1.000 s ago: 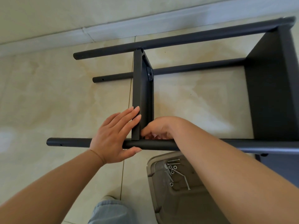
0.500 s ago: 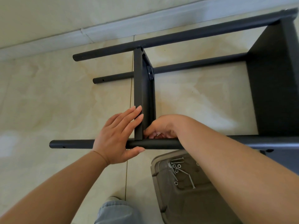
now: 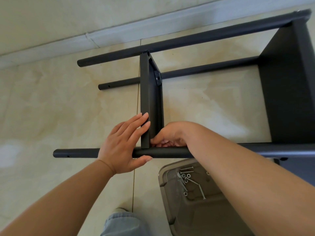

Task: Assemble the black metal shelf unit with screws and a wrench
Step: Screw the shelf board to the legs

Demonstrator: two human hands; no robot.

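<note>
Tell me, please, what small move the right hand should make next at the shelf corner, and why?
Probably keep turning the fastener in by fingertip. The right hand is curled into the corner where the shelf panel meets the near pole, the left hand braces both flat, and no wrench is visible.

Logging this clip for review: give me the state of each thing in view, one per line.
left hand: open, flat fingers pressed on the shelf panel, thumb under the near pole.
right hand: fingers curled at the panel-pole joint; what they hold is hidden.
shelf panel: standing on edge between poles.
near pole: lying horizontal.
tray: holding loose screws.
</note>
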